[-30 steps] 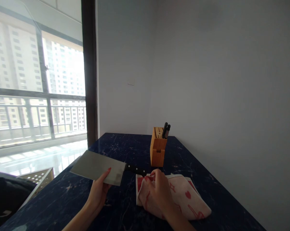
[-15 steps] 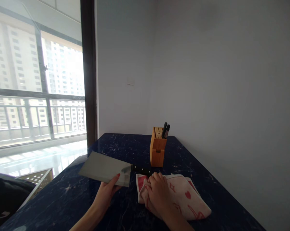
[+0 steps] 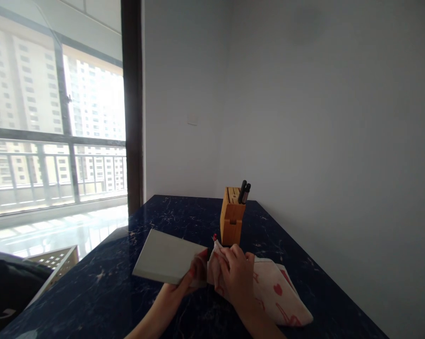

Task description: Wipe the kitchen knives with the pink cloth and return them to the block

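left hand [image 3: 191, 278] is pinching the near right corner of the broad, flat grey steel cleaver blade [image 3: 168, 256], thumb on top, fingers curled under, so that hand is closed on the blade itself. the blade lies almost level just over the dark blue marbled countertop [image 3: 102, 292], stretching left and a bit far from the hands. right hand [image 3: 235, 278] is bunched around a fold of the white cloth with red patterns [image 3: 276, 299], wrapped narrow where the blade meets its handle; the handle is hidden under cloth and fingers, so i cannot tell how firmly it's held. the rest of the cloth trails to the right on the counter, near edge.

risk as i read it: the left fingers sit right at the blade's near edge, and i cannot tell whether that is the sharp side. a slip there, or a tug from the cloth hand, could drag skin along the steel. the cloth could also snag on the blade's corner and jerk it. bare steel pinched at one corner is a weak hold; if it tips, the far left corner may hit the stone top.

far behind the hands stands an upright light wooden knife block [image 3: 231, 221] with two black handles [image 3: 244, 192] sticking up, well apart from the cleaver. off to the left, below the counter, a pale perforated tray [image 3: 53, 263].
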